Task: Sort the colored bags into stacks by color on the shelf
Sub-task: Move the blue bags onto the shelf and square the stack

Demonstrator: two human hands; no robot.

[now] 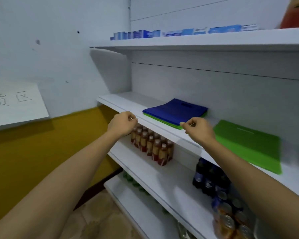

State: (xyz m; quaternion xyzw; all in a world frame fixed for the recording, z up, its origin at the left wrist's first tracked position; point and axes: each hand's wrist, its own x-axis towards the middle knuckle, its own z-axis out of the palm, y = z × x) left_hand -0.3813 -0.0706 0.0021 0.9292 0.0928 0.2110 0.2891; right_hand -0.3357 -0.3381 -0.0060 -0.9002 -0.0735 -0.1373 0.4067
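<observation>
Head view: both hands are up at the middle shelf (128,102). A blue bag (174,110) lies flat on a green bag (164,120), handle slot pointing at the back wall. A second green bag (248,147) lies apart to the right, long axis back to front, slot rearward. Left hand (123,124) is curled on nothing at the shelf edge. Right hand (199,131) is curled at the lower bag's corner; whether it pinches, I cannot tell.

White shelf (128,104): blue bag (176,109) is stacked on lower green bag (162,120); separate green bag (248,145) is laid apart, rightward.
</observation>
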